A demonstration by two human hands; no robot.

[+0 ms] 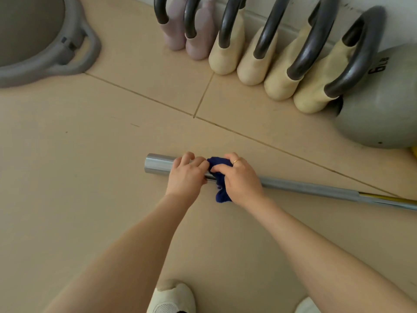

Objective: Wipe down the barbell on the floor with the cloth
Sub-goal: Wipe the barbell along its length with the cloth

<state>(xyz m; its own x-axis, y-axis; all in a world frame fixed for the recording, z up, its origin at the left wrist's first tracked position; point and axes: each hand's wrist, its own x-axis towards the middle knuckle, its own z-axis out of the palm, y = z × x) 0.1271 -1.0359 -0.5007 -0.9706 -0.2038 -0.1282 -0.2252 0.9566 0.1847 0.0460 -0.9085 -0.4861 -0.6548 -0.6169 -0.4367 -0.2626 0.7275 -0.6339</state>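
A long silver metal barbell [293, 185] lies on the beige tiled floor [90, 154], running from the middle of the view toward the right edge. Its left end is a thick shiny sleeve, and further right the bar becomes thinner with a yellow stripe.

Both hands are on the barbell near this left end. The left hand [187, 175] rests over the shiny sleeve with its fingers curled around the metal. The right hand [241, 179], which wears a thin gold ring [235, 161], grips a crumpled dark blue cloth [220, 177] and presses it on the bar just beside the left hand. A part of the cloth hangs down to the floor under the right hand.

Behind the barbell, along the white wall, stand several kettlebells with dark curved handles: two pale purple ones [191, 44] and four cream ones [255, 66]. A large grey round kettlebell [381, 114] is at the right. At the upper left is a grey balance ball base with a handle [74, 53]. Two white shoes [171, 297] show at the bottom edge.
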